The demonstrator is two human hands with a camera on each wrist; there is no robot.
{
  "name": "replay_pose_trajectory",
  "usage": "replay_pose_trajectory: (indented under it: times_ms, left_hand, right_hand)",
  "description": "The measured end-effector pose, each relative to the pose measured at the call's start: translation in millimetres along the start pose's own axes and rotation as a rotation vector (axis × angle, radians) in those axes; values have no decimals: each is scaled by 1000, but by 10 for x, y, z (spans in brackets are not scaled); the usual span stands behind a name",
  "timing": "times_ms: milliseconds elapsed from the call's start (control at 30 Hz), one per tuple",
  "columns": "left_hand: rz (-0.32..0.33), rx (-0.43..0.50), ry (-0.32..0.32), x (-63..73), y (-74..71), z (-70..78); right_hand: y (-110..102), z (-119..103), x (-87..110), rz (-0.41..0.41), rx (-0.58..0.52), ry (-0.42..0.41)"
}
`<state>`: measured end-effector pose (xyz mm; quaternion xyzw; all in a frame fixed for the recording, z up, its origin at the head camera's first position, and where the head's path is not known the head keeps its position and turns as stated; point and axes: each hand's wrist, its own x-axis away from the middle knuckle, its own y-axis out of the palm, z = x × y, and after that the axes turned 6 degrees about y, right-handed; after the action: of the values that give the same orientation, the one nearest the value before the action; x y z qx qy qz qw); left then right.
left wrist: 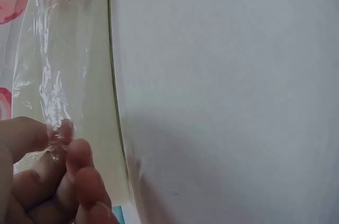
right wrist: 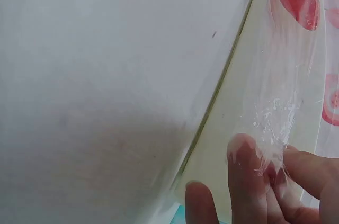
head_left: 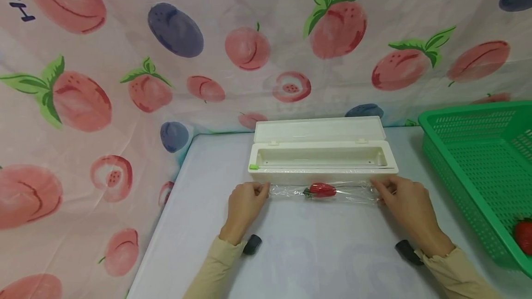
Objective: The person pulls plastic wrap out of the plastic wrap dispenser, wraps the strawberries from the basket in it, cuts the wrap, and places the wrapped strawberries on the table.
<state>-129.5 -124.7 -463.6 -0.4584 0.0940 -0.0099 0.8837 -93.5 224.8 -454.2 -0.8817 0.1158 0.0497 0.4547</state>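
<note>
While left hand (head_left: pixel 244 206), right hand (head_left: pixel 410 206) pinch crinkled clear film (head_left: pixel 356 193), tapered strawberry (head_left: pixel 323 190) inside.

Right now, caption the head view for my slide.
Left hand and right hand pinch film around a red fruit before an open box.

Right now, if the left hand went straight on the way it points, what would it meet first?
Likely the white box's front wall, just beyond the clear film the left hand pinches; the gap is unclear.
</note>
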Motion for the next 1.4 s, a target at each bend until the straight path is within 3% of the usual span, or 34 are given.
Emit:
replay_pose_trajectory:
  times_ms: [367,600,833,1167,1400]
  left_hand:
    - [85,33,-90,4,28,2]
    - [126,72,-100,-22,65,-23]
    - [162,93,-128,-51,94,-38]
    - [119,234,-109,-63,138,-62]
    - [112,279,-100,-32,122,-62]
  right_hand:
    - [-8,-5,21,-66,-30,131]
    - [-6,5,17,-131,-22,97]
    - [24,19,1,-125,-21,59]
    - [6,52,-18,-140,-31,47]
    - [-3,86,-37,-176,-39,76]
